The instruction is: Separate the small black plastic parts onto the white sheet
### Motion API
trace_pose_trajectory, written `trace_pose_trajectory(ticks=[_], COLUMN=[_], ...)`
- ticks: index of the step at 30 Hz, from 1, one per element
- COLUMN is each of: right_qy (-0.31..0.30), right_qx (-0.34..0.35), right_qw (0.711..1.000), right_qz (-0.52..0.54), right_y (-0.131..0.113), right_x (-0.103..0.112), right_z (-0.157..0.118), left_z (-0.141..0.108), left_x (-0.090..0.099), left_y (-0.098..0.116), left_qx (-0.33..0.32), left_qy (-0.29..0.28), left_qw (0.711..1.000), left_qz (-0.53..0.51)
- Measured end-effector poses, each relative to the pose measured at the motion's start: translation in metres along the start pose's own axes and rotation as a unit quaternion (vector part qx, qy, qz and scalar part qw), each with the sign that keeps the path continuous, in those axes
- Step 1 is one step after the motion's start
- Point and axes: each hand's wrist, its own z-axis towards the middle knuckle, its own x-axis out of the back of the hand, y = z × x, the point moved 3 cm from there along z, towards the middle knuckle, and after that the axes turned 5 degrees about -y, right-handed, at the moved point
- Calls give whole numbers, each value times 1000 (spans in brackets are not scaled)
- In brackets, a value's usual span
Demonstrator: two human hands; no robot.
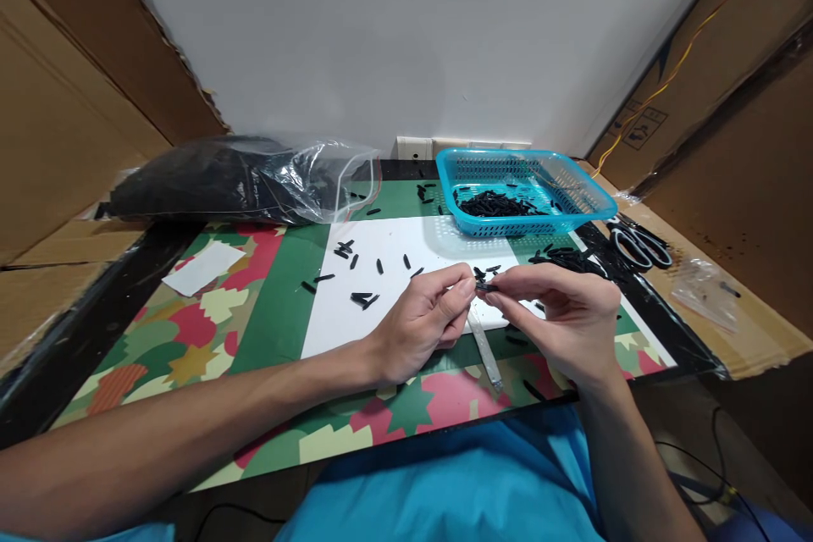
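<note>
My left hand and my right hand meet over the front right of a white sheet. Between their fingertips is a small black piece, with the thumb and forefinger of each hand pinched on it. A thin grey metal strip slants down below my left hand; whether its upper end is held is hidden. Small black pieces lie scattered on the sheet left of my hands. Behind my hands, a blue basket holds many more, and another pile lies beside my right hand.
A clear bag with black contents lies at the back left. White paper rests on the patterned mat. Scissors and a small plastic bag lie at the right. Cardboard stands at both sides, a wall behind.
</note>
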Motion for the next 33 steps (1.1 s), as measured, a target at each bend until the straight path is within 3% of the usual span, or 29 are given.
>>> trace_pose_trajectory(ticks=[25,29,33], right_qy=[-52,-77,-77], right_qx=[-25,-11,10], right_qw=[997,991,994], right_qz=[-57,-113,-80], right_y=[-2,-13,-16], right_x=[0,8,29], right_z=[1,18,59], left_z=[2,4,5], left_x=[4,4,5], left_y=[-2,-4,-4], left_qx=[-4,2,34], left_qy=[6,12,14], left_qw=[1000,1000,998], left_qz=[-2,-28,-47])
